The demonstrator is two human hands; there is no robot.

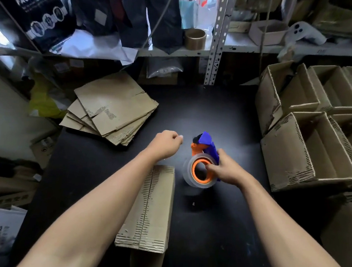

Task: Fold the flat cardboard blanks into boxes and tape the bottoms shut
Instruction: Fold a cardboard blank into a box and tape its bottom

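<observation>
A folded cardboard box (153,211) lies on the black table (224,124) with its closed flaps facing up, right in front of me. My right hand (226,170) grips a blue and orange tape dispenser (202,162) loaded with a clear tape roll, just right of the box's far end. My left hand (167,143) hovers beyond that far end, with fingers curled; whether it pinches the tape's end cannot be told. A stack of flat cardboard blanks (111,109) lies at the table's far left.
Several finished open boxes (318,134) stand packed together at the right. A metal shelf (217,37) with a brown tape roll (195,39), bags and a small box runs along the back. More cardboard and bags sit at the left.
</observation>
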